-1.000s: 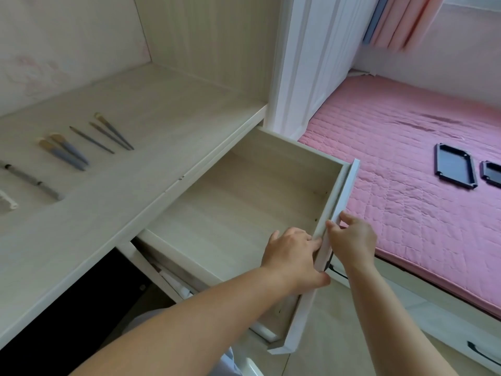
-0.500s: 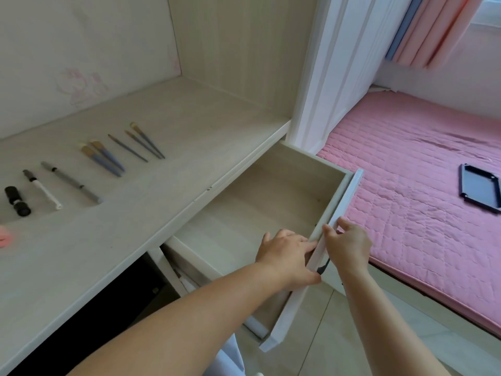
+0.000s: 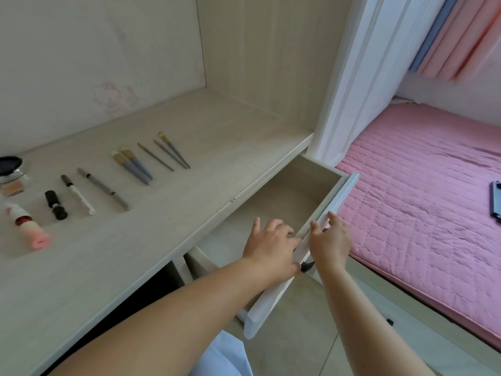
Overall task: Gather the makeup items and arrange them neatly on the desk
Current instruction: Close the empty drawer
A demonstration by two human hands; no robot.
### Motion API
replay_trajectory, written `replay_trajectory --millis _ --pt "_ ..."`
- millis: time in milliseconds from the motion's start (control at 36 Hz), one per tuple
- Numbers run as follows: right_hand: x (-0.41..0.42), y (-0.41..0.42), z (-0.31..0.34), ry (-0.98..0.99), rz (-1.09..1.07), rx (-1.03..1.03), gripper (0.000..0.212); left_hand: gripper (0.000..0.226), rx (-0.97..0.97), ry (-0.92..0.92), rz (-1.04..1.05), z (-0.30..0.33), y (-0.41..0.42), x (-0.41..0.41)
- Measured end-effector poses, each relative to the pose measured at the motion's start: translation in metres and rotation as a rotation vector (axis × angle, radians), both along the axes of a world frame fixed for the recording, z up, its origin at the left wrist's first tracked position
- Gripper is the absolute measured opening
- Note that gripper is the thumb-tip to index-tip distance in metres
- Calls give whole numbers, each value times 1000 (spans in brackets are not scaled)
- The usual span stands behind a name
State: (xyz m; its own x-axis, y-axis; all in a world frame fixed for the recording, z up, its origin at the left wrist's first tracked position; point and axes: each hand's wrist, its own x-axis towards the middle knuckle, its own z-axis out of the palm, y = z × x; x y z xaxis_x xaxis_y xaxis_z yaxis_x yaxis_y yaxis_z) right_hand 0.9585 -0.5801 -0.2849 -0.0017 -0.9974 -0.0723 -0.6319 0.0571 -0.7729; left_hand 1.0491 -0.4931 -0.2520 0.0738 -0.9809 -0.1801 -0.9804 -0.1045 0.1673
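Note:
Makeup items lie in a row on the pale wood desk (image 3: 168, 218): thin brushes (image 3: 173, 154), two blue-handled brushes (image 3: 134, 166), a grey pencil (image 3: 104, 192), a white pen with a black cap (image 3: 78, 195), a small black tube (image 3: 55, 204), a pink tube (image 3: 28, 229) and an orange compact (image 3: 12, 189). The drawer (image 3: 284, 194) under the desk stands partly open and shows nothing inside. My left hand (image 3: 271, 248) grips the drawer front (image 3: 339, 199) from the inner side, fingers over its top edge. My right hand (image 3: 332, 240) holds the same panel from outside.
A bed with a pink quilt (image 3: 420, 202) lies close on the right, with a dark tray (image 3: 496, 198) on it at the frame edge. A white post (image 3: 349, 85) rises at the desk's end. Pink and blue curtains (image 3: 461, 36) hang behind. A round black-topped jar (image 3: 9, 165) stands far left.
The drawer has slid partway in toward the desk, both hands moving with its front. The view has swung left, bringing more items on the desk into sight.

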Motion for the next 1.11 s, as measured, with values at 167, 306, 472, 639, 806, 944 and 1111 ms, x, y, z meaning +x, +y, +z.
replay_trajectory --millis 167,306,472,639,806,944,1111 --pt "18 -1 0 -49 58 -29 53 54 -22 -137 -7 2 2 21" --pt "30 -3 -1 -77 81 -35 52 60 -46 -206 45 2 8 37" --pt "46 -4 1 -91 105 -35 52 59 -59 -258 90 3 11 48" --pt "67 -4 -1 -126 108 -25 54 60 -77 -310 106 4 12 64" --pt "81 -5 -3 -146 151 -23 57 62 -95 -284 134 1 12 76" --pt "91 -7 -3 -153 174 -8 55 65 -104 -250 162 0 10 81" --pt "99 -11 -5 -154 210 19 51 74 -104 -286 173 -5 8 85"
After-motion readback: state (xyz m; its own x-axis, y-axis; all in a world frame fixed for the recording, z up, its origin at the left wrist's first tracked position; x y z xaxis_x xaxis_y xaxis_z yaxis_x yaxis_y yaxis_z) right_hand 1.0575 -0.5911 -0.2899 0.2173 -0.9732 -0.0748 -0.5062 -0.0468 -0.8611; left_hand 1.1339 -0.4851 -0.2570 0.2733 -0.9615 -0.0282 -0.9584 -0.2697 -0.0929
